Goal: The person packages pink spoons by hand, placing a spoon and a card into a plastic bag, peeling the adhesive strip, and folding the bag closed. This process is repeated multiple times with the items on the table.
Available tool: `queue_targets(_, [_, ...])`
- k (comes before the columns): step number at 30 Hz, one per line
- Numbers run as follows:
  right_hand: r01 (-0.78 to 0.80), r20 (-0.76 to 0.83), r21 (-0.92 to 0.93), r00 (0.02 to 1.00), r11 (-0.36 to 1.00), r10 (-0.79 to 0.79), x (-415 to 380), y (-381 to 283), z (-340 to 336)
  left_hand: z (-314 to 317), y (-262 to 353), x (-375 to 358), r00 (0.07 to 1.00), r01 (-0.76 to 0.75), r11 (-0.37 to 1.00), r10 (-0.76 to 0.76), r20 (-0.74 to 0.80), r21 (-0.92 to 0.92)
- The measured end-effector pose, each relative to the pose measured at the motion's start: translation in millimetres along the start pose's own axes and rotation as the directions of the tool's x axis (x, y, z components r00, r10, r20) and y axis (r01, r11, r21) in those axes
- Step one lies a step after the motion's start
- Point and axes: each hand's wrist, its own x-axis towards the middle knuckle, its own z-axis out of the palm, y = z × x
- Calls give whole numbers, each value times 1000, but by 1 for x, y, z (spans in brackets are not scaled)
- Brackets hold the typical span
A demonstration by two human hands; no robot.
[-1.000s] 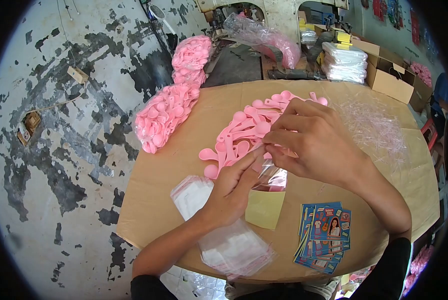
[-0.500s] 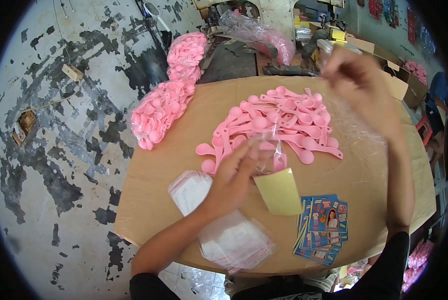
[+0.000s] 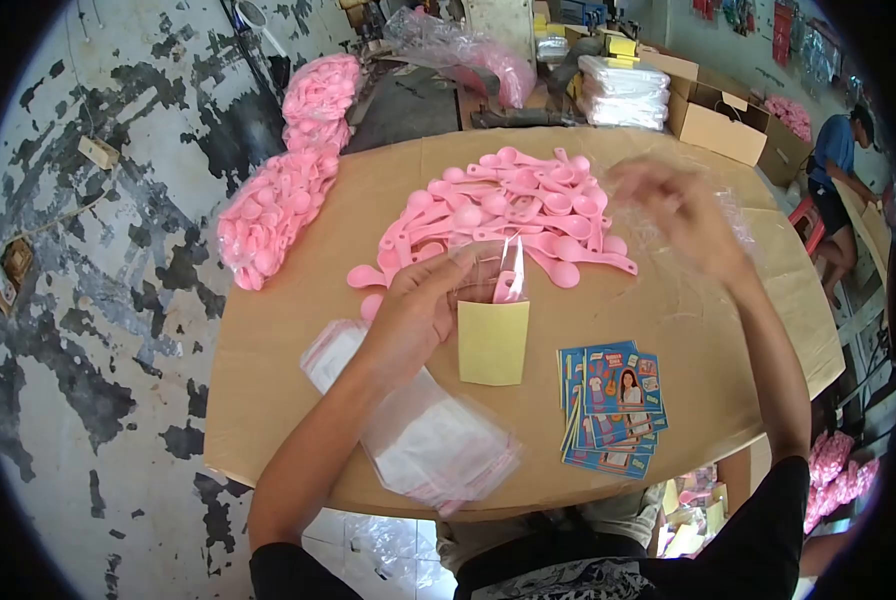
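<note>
My left hand (image 3: 413,315) pinches a clear plastic bag (image 3: 513,258) with a yellow card (image 3: 493,342) in its lower part. The handle end of a pink spoon (image 3: 507,288) shows above the card inside the bag. Right of the spoon pile, my right hand (image 3: 678,210) is raised over the table and smeared by motion, so its fingers cannot be made out. Loose pink measuring spoons (image 3: 513,205) lie heaped beyond my left hand. Stacked clear bags (image 3: 438,440) rest beside my left forearm. Blue printed cards (image 3: 613,405) lie in an overlapping pile at front right.
Brown paper covers the table (image 3: 728,400). Filled bags of pink spoons (image 3: 278,215) sit at the left edge. At the back are a stack of plastic packs (image 3: 623,95) and a cardboard box (image 3: 718,120). A person (image 3: 838,180) sits at far right.
The bag with the yellow card has gone from tilted to nearly upright in my left hand. My right hand remains raised and blurred. The whole view has shifted, bringing the seated person further into sight.
</note>
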Motion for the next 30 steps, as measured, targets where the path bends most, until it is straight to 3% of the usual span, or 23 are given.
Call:
queue_targets(2, [-99, 347, 97, 936, 990, 60, -5, -49, 31, 7, 2, -2, 998, -67, 998, 67, 5, -5])
queue_targets(4, [-154, 409, 146, 909, 977, 83, -3, -74, 61, 5, -2, -3, 996, -79, 997, 80, -39, 8])
queue_targets(7, [-263, 426, 275, 896, 925, 128, 15, -51, 80, 7, -3, -2, 982, -135, 990, 128, -138, -46])
queue_targets(12, [-195, 357, 533, 934, 824, -11, 6, -37, 95, 8, -6, -4, 978, -119, 989, 133, -160, 93])
queue_targets(15, [-229, 484, 468, 874, 854, -31, 11, -36, 87, 0, -18, 0, 980, -149, 978, 165, -110, 144])
queue_targets(16, [-192, 430, 498, 901, 846, -49, 10, -37, 87, -1, -18, 1, 984, -139, 985, 150, -100, 104])
queue_targets(18, [-250, 414, 426, 908, 870, 58, 7, -33, 91, 2, -11, 0, 989, -124, 992, 125, -79, 29])
queue_targets(21, [-291, 382, 456, 918, 841, 111, 3, -25, 94, 11, -9, 1, 966, -185, 977, 201, -160, 108])
queue_targets(24, [-285, 359, 508, 928, 813, 102, 0, -28, 95, 5, -7, 0, 983, -129, 981, 145, -108, 145])
queue_targets(27, [-248, 352, 505, 934, 827, 65, -3, -24, 95, 7, -11, 0, 980, -84, 990, 103, -172, 114])
queue_targets(30, [-263, 385, 462, 920, 847, 75, 0, -22, 89, 0, -9, -1, 991, 15, 950, 27, -131, 311])
